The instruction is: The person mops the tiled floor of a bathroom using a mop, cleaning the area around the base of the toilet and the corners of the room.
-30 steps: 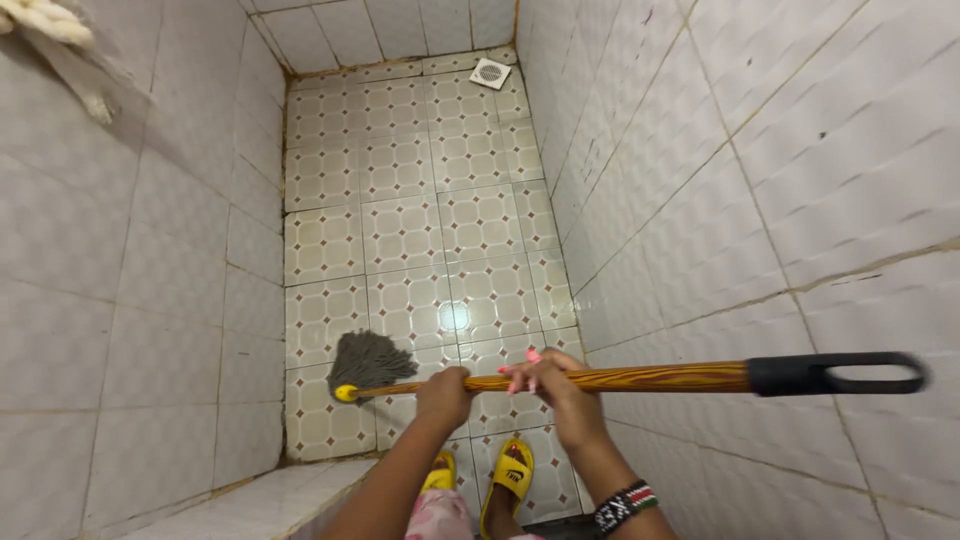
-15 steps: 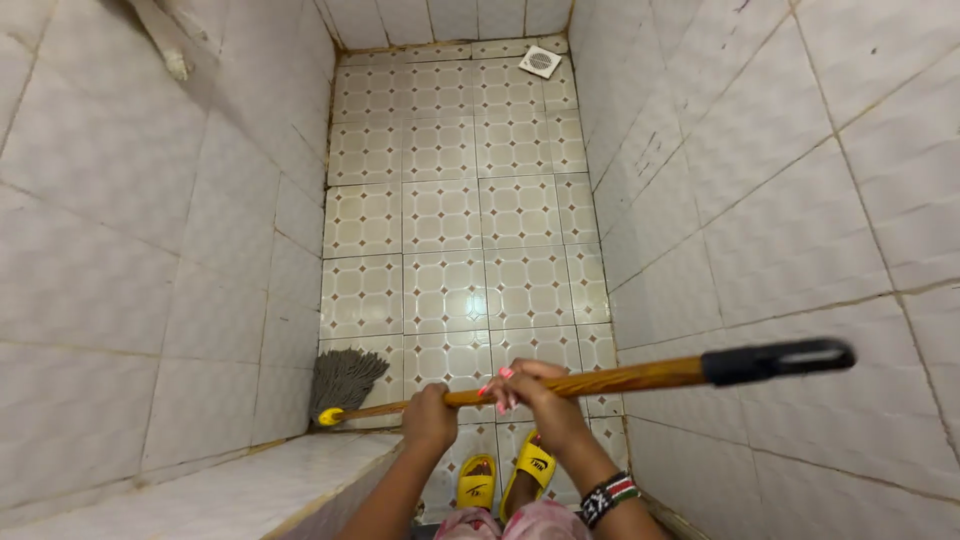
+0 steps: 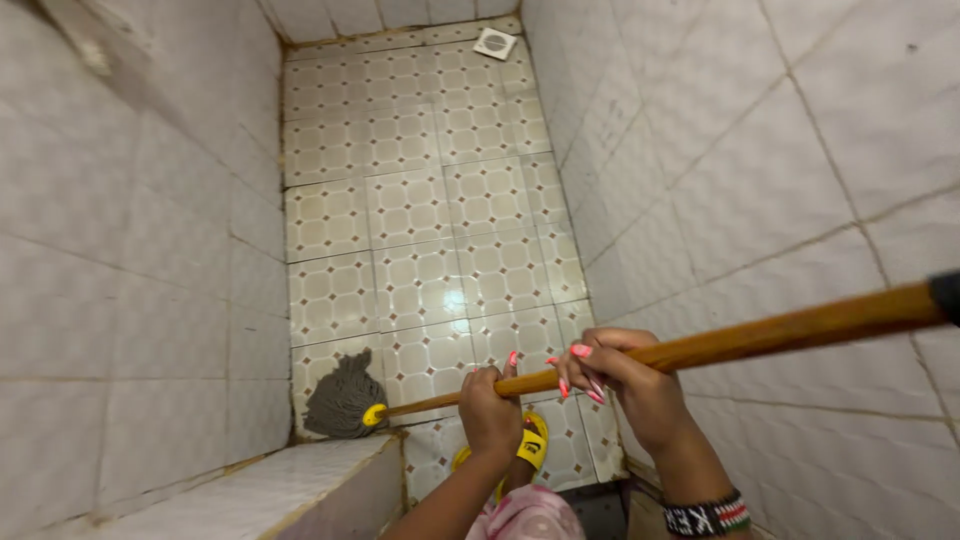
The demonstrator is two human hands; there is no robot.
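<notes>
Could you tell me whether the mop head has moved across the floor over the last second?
Yes. The mop head has slid left to the left wall, and now lies beside the step.

Both hands, left hand [image 3: 490, 410] and right hand [image 3: 625, 375], grip the wooden mop handle [image 3: 760, 335]; the grey mop head [image 3: 343, 397] rests at the tiled floor's [image 3: 420, 200] left edge, probably touching the wall.

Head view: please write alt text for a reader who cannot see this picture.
Both hands, left hand and right hand, grip a wooden mop handle in a narrow tiled stall. The grey mop head rests on the patterned floor beside the left wall; a square drain sits at the far end.
</notes>
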